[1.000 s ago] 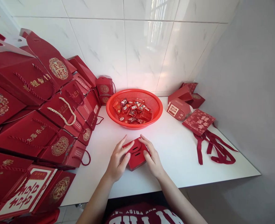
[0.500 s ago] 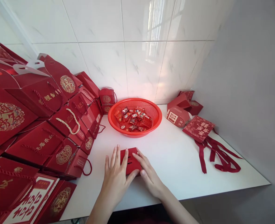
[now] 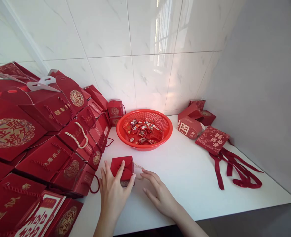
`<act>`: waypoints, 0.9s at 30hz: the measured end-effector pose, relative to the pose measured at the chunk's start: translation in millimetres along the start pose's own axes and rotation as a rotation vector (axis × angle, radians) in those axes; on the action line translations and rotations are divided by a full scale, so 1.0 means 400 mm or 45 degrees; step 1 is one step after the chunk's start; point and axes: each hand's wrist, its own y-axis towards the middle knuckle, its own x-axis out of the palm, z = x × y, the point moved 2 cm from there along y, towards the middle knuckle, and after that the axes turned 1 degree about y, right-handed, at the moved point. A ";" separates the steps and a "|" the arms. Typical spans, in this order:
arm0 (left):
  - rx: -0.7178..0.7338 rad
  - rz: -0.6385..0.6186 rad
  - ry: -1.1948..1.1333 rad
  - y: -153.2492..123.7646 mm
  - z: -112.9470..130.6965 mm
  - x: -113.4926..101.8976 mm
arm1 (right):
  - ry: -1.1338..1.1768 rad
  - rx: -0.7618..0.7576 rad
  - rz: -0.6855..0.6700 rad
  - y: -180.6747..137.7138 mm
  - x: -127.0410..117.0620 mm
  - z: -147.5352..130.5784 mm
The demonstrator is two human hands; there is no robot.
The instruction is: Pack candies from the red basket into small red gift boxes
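Observation:
A small red gift box (image 3: 126, 161) with folded top flaps stands on the white table near its front edge. My left hand (image 3: 113, 189) holds it, with one finger laid across the top, the thumb at the right front corner and the other fingers along the left side. From the box's right side a cream twisted cord (image 3: 137, 165) sticks out. My right hand (image 3: 160, 193) is just right of the box, its fingers apart and the fingertips by the cord's end; whether they touch it I cannot tell.
Behind the box sits a red plastic basket (image 3: 119, 133) with wrapped sweets (image 3: 142, 133). Stacked red gift boxes (image 3: 61, 144) crowd the left. At the right lie a few red boxes (image 3: 190, 126), a patterned square box (image 3: 212, 140) and dark red ribbons (image 3: 246, 181). A tiled wall (image 3: 105, 75) closes off the back.
The box has shifted left with my left hand, and its cream cord now shows. My right hand has come off the box to its right. The whole view has tilted up slightly.

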 end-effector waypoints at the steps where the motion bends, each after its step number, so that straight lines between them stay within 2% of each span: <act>1: -0.007 0.001 -0.016 0.000 -0.006 -0.003 | 0.019 0.019 0.009 -0.001 0.001 0.006; 7: -0.002 0.065 -0.148 -0.023 -0.028 -0.007 | 0.016 0.139 0.014 -0.010 0.011 0.033; 12: 0.019 0.111 -0.270 -0.025 -0.038 0.013 | -0.094 0.104 0.012 -0.009 0.019 0.036; 15: -0.003 0.143 -0.307 -0.010 -0.058 0.008 | -0.131 0.095 0.004 -0.007 0.021 0.037; 18: -0.046 0.205 -0.332 0.013 -0.076 -0.032 | -0.144 0.098 -0.005 -0.008 0.022 0.038; 22: 0.042 0.445 -0.354 0.080 -0.053 -0.129 | -0.147 0.076 -0.002 -0.010 0.025 0.040; 25: 0.104 0.657 -0.420 0.180 -0.008 -0.197 | -0.165 0.054 -0.002 -0.008 0.028 0.042; 27: 0.143 0.718 -0.417 0.271 0.025 -0.226 | -0.163 0.052 0.003 -0.007 0.030 0.043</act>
